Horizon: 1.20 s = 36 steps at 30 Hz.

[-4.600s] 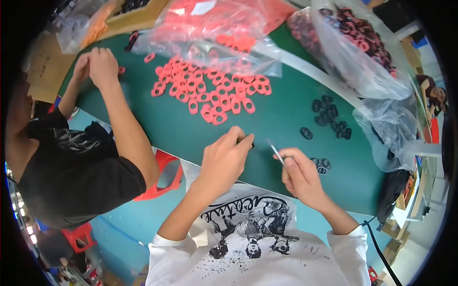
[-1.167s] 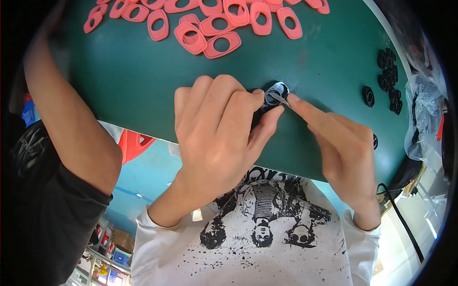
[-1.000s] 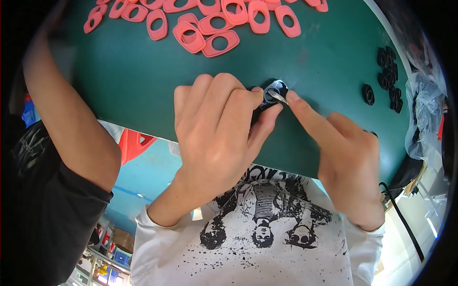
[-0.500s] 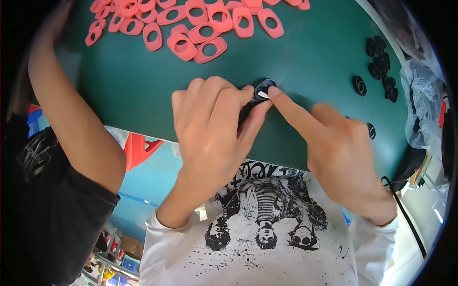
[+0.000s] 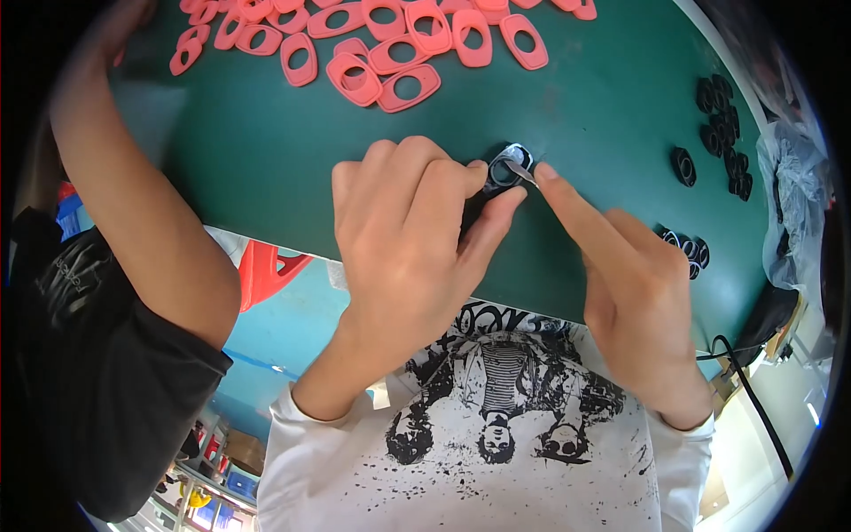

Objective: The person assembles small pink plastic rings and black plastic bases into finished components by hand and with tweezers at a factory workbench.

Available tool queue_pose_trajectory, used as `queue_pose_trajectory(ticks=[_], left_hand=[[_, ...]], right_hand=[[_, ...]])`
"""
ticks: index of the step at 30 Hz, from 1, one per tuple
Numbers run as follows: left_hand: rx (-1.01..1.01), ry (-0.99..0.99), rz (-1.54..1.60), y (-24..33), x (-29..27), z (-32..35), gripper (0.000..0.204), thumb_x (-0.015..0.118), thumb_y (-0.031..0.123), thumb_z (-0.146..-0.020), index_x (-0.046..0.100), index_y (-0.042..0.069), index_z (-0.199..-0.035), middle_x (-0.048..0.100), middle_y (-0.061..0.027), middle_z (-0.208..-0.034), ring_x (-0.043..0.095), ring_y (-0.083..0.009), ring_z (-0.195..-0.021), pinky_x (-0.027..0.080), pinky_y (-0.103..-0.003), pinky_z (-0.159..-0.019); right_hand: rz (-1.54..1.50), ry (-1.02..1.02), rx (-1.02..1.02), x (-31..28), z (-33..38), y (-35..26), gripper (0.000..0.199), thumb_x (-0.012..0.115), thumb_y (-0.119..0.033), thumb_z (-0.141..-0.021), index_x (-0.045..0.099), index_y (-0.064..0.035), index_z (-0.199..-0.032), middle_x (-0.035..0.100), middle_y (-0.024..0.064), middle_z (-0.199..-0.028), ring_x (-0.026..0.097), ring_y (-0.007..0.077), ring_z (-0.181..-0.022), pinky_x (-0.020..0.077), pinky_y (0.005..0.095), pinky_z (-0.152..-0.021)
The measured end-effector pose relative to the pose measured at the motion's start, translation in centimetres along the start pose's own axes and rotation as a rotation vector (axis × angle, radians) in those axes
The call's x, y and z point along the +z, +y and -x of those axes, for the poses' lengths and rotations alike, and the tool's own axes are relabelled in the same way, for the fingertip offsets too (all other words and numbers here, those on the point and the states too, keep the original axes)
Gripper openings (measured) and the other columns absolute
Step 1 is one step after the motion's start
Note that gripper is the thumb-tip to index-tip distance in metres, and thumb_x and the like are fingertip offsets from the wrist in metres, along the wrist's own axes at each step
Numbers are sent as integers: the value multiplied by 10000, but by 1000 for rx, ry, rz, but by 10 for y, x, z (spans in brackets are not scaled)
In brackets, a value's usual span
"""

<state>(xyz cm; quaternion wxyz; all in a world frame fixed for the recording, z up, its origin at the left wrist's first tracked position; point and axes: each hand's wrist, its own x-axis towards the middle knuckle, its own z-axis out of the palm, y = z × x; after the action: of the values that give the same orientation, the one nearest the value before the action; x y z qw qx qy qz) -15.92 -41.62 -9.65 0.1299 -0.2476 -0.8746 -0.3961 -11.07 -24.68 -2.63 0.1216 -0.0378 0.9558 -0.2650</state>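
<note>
Black ring (image 5: 498,184), pinched in left hand (image 5: 403,226), seems unfinished: right hand (image 5: 640,279), fingers closed on blade (image 5: 522,171), has eased fingertip back.

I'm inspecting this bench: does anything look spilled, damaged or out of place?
Nothing looks spilled or broken. One oddity: a whitish patch on the black piece in the left hand, unlike the rest of it; residue or glare, I cannot tell.
</note>
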Motion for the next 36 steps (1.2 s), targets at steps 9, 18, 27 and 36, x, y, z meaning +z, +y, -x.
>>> queue_pose_trajectory(ticks=[9,18,27,36], left_hand=[[12,17,-3,-4,0,1,297,820,107,-636,583,64,-810,505,-31,-734,469,-203,-626,285,-346,-602],[26,14,8,-6,2,1,289,811,107,-649,580,62,-817,510,-35,-749,467,-209,-626,287,-349,-603],[-7,12,-9,-2,0,-2,290,859,69,-634,618,63,-793,544,-17,-701,492,-170,-628,299,-304,-615],[-14,3,-4,-1,-1,-2,289,856,71,-642,613,64,-798,544,-9,-702,493,-167,-627,296,-304,-615]], right_hand=[[-6,-5,-16,3,1,3,656,513,186,-690,590,-25,-1306,483,116,-664,453,226,-545,411,300,-538],[-38,-4,-3,7,-1,4,652,507,196,-693,591,-20,-1303,475,108,-659,450,202,-553,411,289,-545],[-106,69,-62,15,-3,16,659,522,179,-698,596,-59,-1309,458,104,-643,453,221,-519,423,319,-518],[-50,70,-75,11,-3,13,678,531,176,-680,604,-73,-1306,419,90,-627,423,206,-503,407,319,-493]])
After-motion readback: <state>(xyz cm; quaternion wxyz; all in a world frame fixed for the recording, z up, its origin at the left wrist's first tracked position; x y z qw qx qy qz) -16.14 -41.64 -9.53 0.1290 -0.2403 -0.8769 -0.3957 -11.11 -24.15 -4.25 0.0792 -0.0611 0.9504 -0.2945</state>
